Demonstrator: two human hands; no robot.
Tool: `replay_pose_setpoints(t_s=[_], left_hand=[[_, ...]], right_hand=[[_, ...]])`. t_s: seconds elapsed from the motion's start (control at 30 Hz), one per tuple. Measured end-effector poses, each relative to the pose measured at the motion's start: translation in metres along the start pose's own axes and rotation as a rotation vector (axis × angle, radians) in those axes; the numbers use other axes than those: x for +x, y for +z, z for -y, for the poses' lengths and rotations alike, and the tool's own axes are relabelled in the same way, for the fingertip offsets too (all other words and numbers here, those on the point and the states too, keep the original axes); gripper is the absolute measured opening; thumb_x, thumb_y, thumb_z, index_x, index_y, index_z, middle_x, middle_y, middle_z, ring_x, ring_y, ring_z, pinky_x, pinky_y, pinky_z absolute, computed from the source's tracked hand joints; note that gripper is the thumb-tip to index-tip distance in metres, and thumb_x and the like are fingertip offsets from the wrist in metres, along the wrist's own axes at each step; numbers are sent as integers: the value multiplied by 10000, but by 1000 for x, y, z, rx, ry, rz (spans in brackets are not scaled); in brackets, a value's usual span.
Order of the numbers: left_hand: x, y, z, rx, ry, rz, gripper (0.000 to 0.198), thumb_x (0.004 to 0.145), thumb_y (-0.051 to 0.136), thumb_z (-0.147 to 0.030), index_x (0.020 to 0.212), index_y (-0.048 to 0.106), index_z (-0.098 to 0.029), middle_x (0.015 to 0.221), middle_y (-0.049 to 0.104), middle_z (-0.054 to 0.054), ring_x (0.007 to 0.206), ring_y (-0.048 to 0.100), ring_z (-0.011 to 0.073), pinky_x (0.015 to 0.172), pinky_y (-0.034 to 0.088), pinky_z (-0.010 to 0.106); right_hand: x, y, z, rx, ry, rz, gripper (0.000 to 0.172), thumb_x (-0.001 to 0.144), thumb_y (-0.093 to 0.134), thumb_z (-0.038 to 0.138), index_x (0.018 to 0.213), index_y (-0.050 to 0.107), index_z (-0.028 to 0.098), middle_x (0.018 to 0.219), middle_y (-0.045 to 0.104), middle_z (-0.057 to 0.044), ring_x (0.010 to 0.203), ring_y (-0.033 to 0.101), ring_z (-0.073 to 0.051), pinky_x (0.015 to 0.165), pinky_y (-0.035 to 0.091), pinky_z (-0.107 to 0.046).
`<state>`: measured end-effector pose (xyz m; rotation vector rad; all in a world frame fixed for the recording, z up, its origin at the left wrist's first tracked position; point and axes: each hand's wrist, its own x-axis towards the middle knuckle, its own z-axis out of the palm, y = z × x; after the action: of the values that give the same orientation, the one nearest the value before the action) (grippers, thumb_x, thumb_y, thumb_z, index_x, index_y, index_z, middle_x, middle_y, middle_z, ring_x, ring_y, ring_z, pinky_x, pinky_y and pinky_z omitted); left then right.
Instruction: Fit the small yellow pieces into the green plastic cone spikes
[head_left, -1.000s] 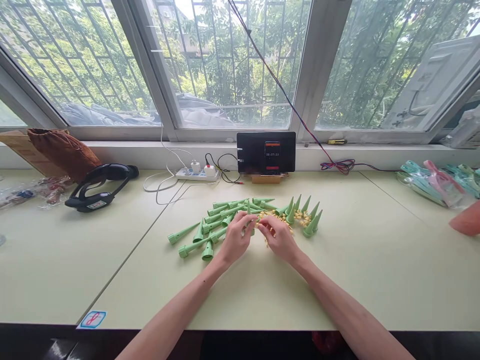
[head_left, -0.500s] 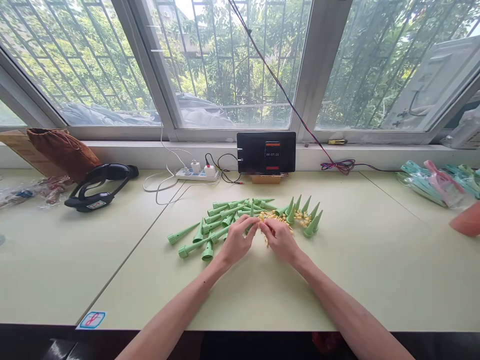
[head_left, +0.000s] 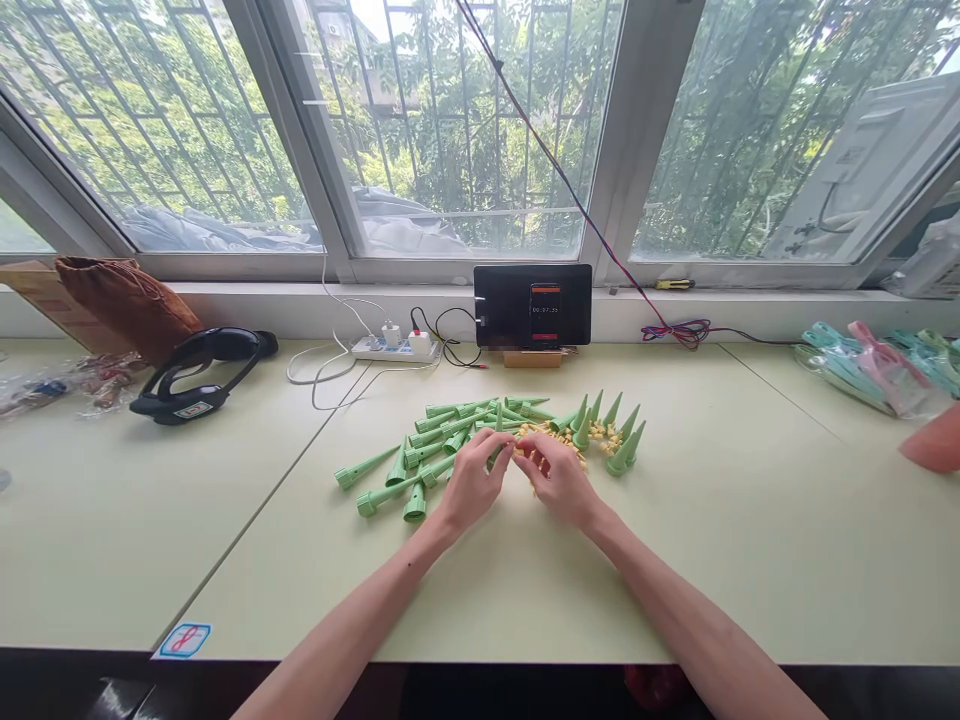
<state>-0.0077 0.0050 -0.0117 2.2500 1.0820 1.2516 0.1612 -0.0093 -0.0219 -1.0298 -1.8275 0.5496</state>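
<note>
A heap of green plastic spikes [head_left: 439, 432] lies on the pale green table [head_left: 525, 590], some flat, several standing upright on the right [head_left: 622, 448]. Small yellow pieces [head_left: 559, 434] are scattered among them. My left hand [head_left: 472, 484] is closed round a green spike, its tip pointing up between my fingers. My right hand [head_left: 559, 478] pinches a small yellow piece right beside that spike. Both hands meet at the near edge of the heap.
A black tablet [head_left: 532, 304] with a timer stands at the window sill, a white power strip [head_left: 394, 346] and cables to its left. Black headphones [head_left: 199, 375] and a brown bag [head_left: 124, 300] lie far left. Bagged teal and pink items [head_left: 874, 370] sit far right, beside another person's hand [head_left: 934, 440].
My fingers have shifted slightly, drawing the spike and the yellow piece closer together. The heap and everything else stay where they were.
</note>
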Motion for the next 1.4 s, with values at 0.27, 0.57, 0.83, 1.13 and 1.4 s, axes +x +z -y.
replay_pose_setpoints(t_s=[0.27, 0.57, 0.83, 1.13, 1.4], left_hand=[[0, 0, -1, -10, -14, -4, 215, 977, 479, -269, 1060, 675, -235, 907, 637, 41, 780, 595, 150, 686, 478, 268], [0, -1, -1, -11, -10, 9, 204, 977, 483, -270, 1039, 671, -223, 896, 622, 39, 769, 590, 145, 698, 472, 271], [-1, 1, 0, -21, 18, 18, 191, 973, 491, -249, 1028, 670, -209, 883, 602, 35, 752, 567, 130, 697, 466, 259], [0, 0, -3, -26, 56, 14, 186, 971, 489, -224, 992, 672, -204, 863, 613, 34, 745, 574, 130, 696, 477, 257], [-1, 2, -2, -23, 49, 19, 197, 970, 489, -220, 1018, 680, -206, 879, 630, 37, 765, 590, 133, 697, 480, 255]], right_hand=[[1, 0, -1, 13, -19, 2, 131, 951, 482, 232, 967, 609, 207, 851, 638, -50, 718, 583, -172, 585, 462, -277], [1, 1, -2, -24, 3, 14, 170, 976, 457, 270, 909, 597, 203, 763, 601, -27, 657, 534, -162, 588, 410, -274], [0, 1, -4, -44, 50, 43, 347, 1022, 359, 349, 753, 522, 201, 700, 567, -13, 621, 496, -150, 593, 366, -264], [0, 0, -3, -13, 99, 66, 468, 1028, 326, 454, 684, 513, 197, 618, 536, 6, 554, 472, -130, 569, 349, -252], [0, 0, -4, 6, 152, 89, 524, 1025, 312, 486, 631, 497, 194, 560, 518, 14, 526, 471, -123, 554, 336, -251]])
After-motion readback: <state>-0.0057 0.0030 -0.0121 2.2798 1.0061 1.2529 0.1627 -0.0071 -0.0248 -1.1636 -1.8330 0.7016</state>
